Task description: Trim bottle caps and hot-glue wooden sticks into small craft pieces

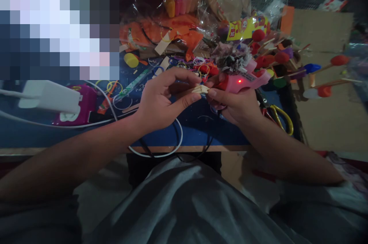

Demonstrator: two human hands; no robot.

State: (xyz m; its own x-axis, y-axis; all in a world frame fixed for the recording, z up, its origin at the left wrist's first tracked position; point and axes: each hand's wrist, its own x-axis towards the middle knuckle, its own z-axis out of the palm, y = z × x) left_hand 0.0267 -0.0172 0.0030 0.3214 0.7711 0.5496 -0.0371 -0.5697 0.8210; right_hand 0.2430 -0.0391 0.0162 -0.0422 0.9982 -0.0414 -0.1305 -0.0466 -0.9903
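Note:
My left hand [163, 100] and my right hand [232, 102] meet above the blue tabletop. Thumbs and fingers of both pinch a small bundle of pale, thin wooden sticks [200, 89]. Something red shows just behind my right fingers, partly hidden by them. A pink plastic device [244, 82] with a lit red light is right behind my right hand; whether that hand touches it I cannot tell. Grey, shredded-looking material [234, 58] lies beyond it. Scissors with yellow handles [283, 119] lie by my right wrist.
A white charger [50, 96] sits plugged into a purple power block [86, 106] on the left. A white cable [180, 136] loops over the table's front edge. Orange plastic [158, 25] and scraps lie behind. Sticks with coloured tips [312, 68] crowd the right, near cardboard [336, 121].

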